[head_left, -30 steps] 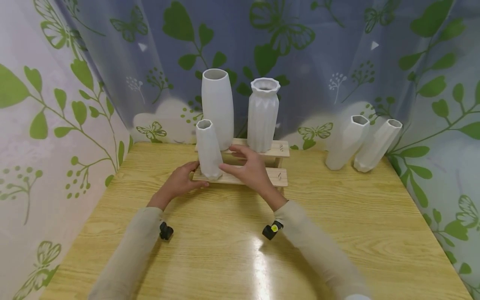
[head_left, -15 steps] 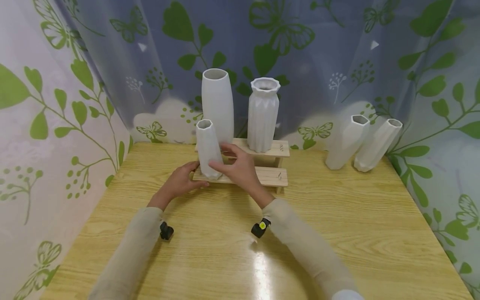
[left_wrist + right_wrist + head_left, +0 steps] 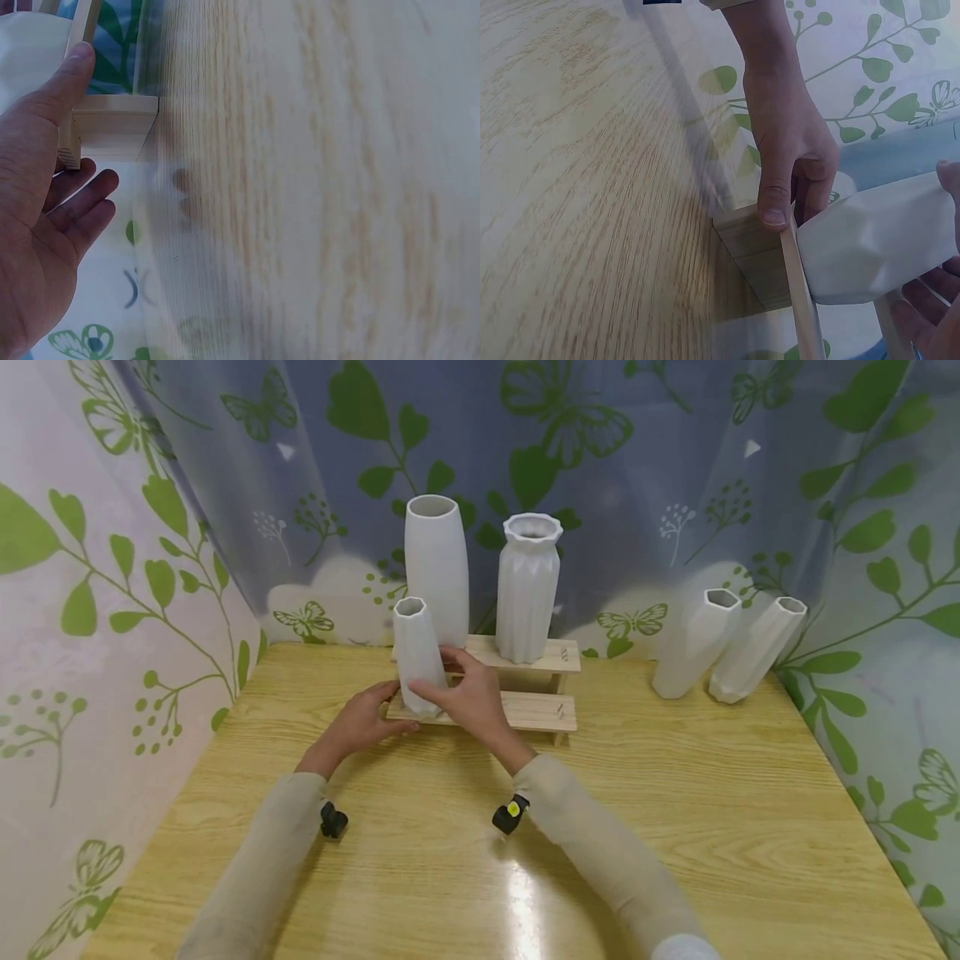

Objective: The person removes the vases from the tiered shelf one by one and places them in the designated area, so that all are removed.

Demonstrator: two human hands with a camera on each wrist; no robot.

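Observation:
A small faceted white vase (image 3: 417,656) stands upright at the left end of the lower step of a two-step wooden stand (image 3: 536,712). My right hand (image 3: 474,697) holds this vase low down, thumb across its front and fingers behind. At the stand's left end, my left hand (image 3: 358,720) grips the lower board, the thumb on its front edge. In the left wrist view, the other fingers of the left hand (image 3: 34,210) reach around the board's end. The right wrist view shows the vase (image 3: 877,240) with its base against the board.
On the upper step stand a tall smooth white vase (image 3: 437,568) and a ribbed white vase (image 3: 527,593) with a flared rim. Two faceted white vases, one (image 3: 693,647) beside the other (image 3: 753,652), stand at the table's back right. A leaf-patterned curtain (image 3: 630,510) hangs behind.
My right hand has moved left, from beside the small vase to holding it. The left hand stays on the stand's end, and the vases have not visibly moved.

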